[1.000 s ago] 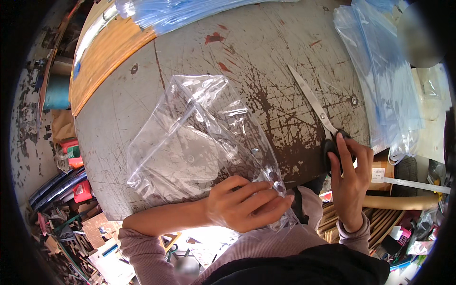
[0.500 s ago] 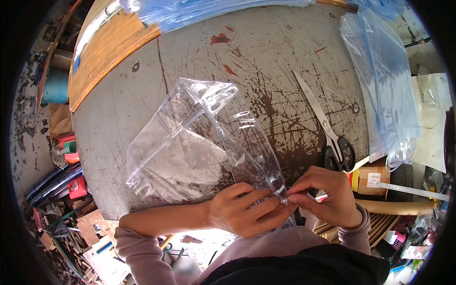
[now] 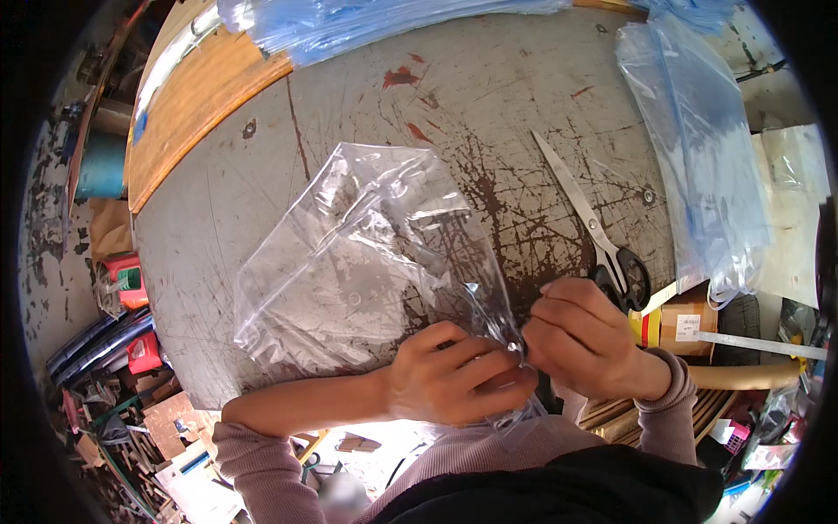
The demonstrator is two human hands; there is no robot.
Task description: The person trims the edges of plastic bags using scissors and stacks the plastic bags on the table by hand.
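Observation:
A clear plastic bag (image 3: 367, 236) with a welded seam lies spread over the worn grey tabletop, its near right corner gathered at the table's front edge. My left hand (image 3: 463, 375) is closed on that bunched corner, the forearm lying across the bag's near side. Beside it, my right hand (image 3: 580, 341) is curled with the fingertips turned inward, close to the bag's edge; whether anything is pinched in it is hidden. Just beyond my right hand lies a pair of scissors (image 3: 594, 223) with black handles, blades pointing away.
Bluish plastic sheets (image 3: 393, 22) are piled along the far edge, and more bluish plastic (image 3: 698, 166) hangs over the right side. A wooden board (image 3: 205, 96) borders the far left. Below right stands a cardboard box (image 3: 685, 327); clutter (image 3: 113, 445) fills the lower left.
My right hand has risen slightly and curled inward, drawing its fingertips back from the left hand's fingers. The bag's upper part has shifted and its folds have opened out somewhat.

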